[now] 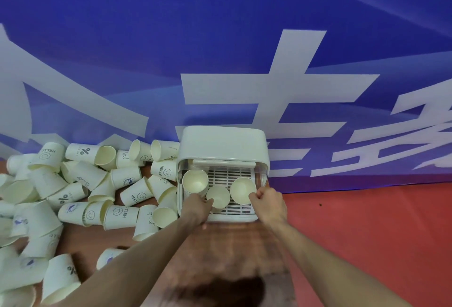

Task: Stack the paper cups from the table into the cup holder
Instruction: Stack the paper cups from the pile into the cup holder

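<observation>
Now three paper cups are seen mouth-up inside the cup holder (221, 145), a white box with a raised lid just right of the frame's centre. A left cup (195, 182) is stood at the holder's left wall, a middle cup (218, 198) is set low on the slatted tray (230, 174), and a right cup (242, 189) is placed toward the holder's right side. The middle cup is pinched at its near rim by the left hand (195, 209), fingers curled around the edge. The right cup is gripped at its lower-right rim by the right hand (267, 202), fingers bent over the lip. Both forearms are stretched up from the bottom of the frame.

A heap of loose cups (80, 189) is sprawled across the left of the frame, most tipped on their sides, some printed with "HELLO" and smiley faces, others with a percent sign. All of it is carried by a wooden table (232, 253). A red surface (367, 233) is spread over the lower right, and a blue banner (220, 25) with large white characters is filling the upper half.
</observation>
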The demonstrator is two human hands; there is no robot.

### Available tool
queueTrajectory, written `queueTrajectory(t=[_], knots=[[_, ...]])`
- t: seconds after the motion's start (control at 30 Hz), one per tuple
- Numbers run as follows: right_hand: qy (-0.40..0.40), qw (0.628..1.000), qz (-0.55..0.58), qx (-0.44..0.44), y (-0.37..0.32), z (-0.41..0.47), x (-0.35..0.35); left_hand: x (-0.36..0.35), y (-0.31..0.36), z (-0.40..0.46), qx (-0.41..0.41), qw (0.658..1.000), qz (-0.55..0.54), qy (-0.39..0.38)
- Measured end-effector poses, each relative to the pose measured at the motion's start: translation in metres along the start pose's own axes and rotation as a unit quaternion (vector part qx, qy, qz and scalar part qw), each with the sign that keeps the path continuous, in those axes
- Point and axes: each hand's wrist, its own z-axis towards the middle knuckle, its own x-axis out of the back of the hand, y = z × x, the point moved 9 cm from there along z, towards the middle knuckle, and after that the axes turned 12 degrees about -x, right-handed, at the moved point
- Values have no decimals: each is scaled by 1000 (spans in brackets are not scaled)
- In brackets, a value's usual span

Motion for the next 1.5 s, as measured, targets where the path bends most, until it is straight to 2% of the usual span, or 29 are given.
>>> queueTrajectory(t=[0.2, 0.33, 0.43, 0.63, 1.0, 1.23, 1.37, 1.5], knots=[[-2, 1000, 10, 18, -16, -10, 1, 19, 12, -17, -38, 999, 30, -13], [28, 999, -3, 36, -27, -18, 4, 36, 12, -26, -42, 999, 28, -16], [51, 997, -3, 51, -36, -25, 7, 49, 6, -32, -29, 998, 47, -21], [19, 998, -31, 60, -45, -29, -15, 75, -24, -35, 7, 997, 67, -31], [-1, 983, -174, 62, -47, -10, -59, 111, -74, -32, 59, 997, 51, -10], [22, 981, -184, 51, -45, 3, -62, 126, -97, -15, 78, 996, 30, -11], [63, 979, -174, 81, -56, -7, -51, 130, -96, -14, 73, 997, 36, -14], [60, 973, -171, 146, -78, -34, -51, 136, -90, -24, 56, 998, 39, -2]])
